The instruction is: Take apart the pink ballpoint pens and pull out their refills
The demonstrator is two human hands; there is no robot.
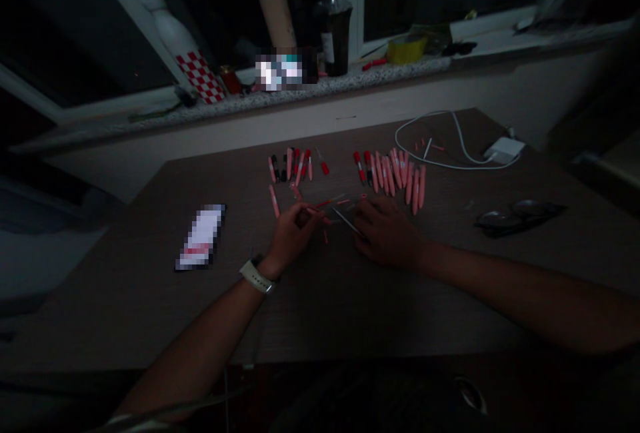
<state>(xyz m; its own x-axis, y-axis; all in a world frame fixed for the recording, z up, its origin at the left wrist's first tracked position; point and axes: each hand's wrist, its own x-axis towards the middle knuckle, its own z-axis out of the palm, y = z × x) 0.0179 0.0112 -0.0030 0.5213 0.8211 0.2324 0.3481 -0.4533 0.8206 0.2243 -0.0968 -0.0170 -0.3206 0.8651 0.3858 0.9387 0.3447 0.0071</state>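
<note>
My left hand [295, 230], with a watch [257, 277] on its wrist, is closed in a pinch on a thin pink pen part [318, 212] above the table. To its right, my right hand [383, 230] rests low over the table with fingers curled. A slim silver rod [345, 218] runs out from its fingers toward the left hand; its far end is hidden. Small red and clear pen pieces [327, 203] lie between the hands. Beyond the left hand are a loose pink pen [274, 200] and a row of pink, red and black pens [290, 165].
More pens [395, 173] lie in a row past the right hand. A white cable with a charger [505, 150] and glasses [520, 214] are at the right, a phone [203, 236] at the left. A checkered bottle [193, 60] and yellow tape [406, 50] stand on the windowsill.
</note>
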